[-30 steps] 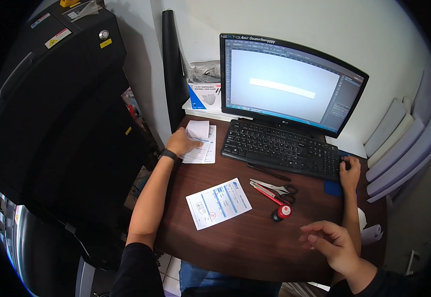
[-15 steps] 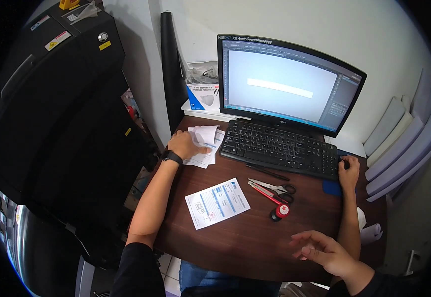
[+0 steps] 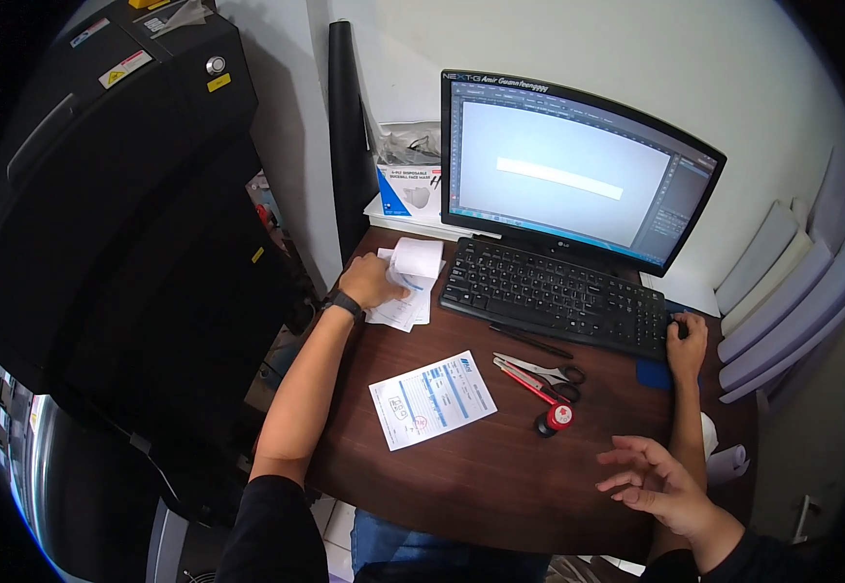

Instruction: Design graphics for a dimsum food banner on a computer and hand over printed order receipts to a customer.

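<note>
My left hand (image 3: 370, 282), with a dark watch on its wrist, grips a small stack of white papers (image 3: 417, 260) beside the keyboard. The top sheet curls upward, and the thumb lies on the paper; some fingers are hidden. At the far right, my right hand (image 3: 689, 348) is wrapped over a black computer mouse (image 3: 676, 329) on a blue pad (image 3: 652, 373). A printed form (image 3: 432, 400) with blue lines and a red stamp mark lies flat on the desk. Near it are scissors (image 3: 544, 372), a red cutter knife (image 3: 522, 381) and a red-and-black hand stamp (image 3: 554, 420).
Another person's hand (image 3: 660, 486), fingers apart, hovers over the desk's near right side. A black keyboard (image 3: 549, 296) sits below a lit monitor (image 3: 578, 165), with a black pen (image 3: 531, 340) before it. Paper rolls (image 3: 792, 301) stand at right; a large black machine (image 3: 121, 253) fills the left.
The top sheet at my left hand now curls up higher. The other person's hand has moved slightly right. My right hand stays on the mouse. The whole view has shifted slightly.
</note>
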A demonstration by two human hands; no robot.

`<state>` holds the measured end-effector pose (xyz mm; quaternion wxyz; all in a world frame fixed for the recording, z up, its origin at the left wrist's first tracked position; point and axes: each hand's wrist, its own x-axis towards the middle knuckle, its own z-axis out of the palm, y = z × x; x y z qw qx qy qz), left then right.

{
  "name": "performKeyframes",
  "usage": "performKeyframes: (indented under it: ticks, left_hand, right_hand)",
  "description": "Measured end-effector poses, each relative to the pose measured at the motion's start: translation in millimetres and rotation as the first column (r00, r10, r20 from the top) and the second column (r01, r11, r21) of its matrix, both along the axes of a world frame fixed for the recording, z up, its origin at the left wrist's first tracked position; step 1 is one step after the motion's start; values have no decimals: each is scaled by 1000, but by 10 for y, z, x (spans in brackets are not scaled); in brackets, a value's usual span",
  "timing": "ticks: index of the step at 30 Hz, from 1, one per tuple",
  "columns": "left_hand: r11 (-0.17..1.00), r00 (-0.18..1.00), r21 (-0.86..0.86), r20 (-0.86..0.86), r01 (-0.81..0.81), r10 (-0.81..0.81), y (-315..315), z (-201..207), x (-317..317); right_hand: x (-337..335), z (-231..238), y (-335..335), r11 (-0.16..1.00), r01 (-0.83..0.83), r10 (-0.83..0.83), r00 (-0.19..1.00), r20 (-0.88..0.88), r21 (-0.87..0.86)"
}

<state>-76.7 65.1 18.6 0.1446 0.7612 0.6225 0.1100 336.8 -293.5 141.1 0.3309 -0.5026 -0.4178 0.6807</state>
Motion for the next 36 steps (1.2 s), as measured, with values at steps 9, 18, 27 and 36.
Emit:
performKeyframes:
  ticks: [9,18,27,36]
  left_hand:
    - [991,987,129,158,-33,12,102,5,-74]
    - [992,367,-13,929,127,-35,-310,850,-68]
    - [720,187,440,770,537,-610,-2011,1217,1511]
    - [554,173,37,930,832,-323,-2405,1383,1647]
  right_hand:
    - [20,-79,-39,999,26,-21,988,-151,34]
    - [-7,-98,-33,999,36,-31,959,-282,11]
    - [18,-470,21,971,155,-80,928,-365,182]
    - [1784,-1574,1972,406,26,-911,86,403,913]
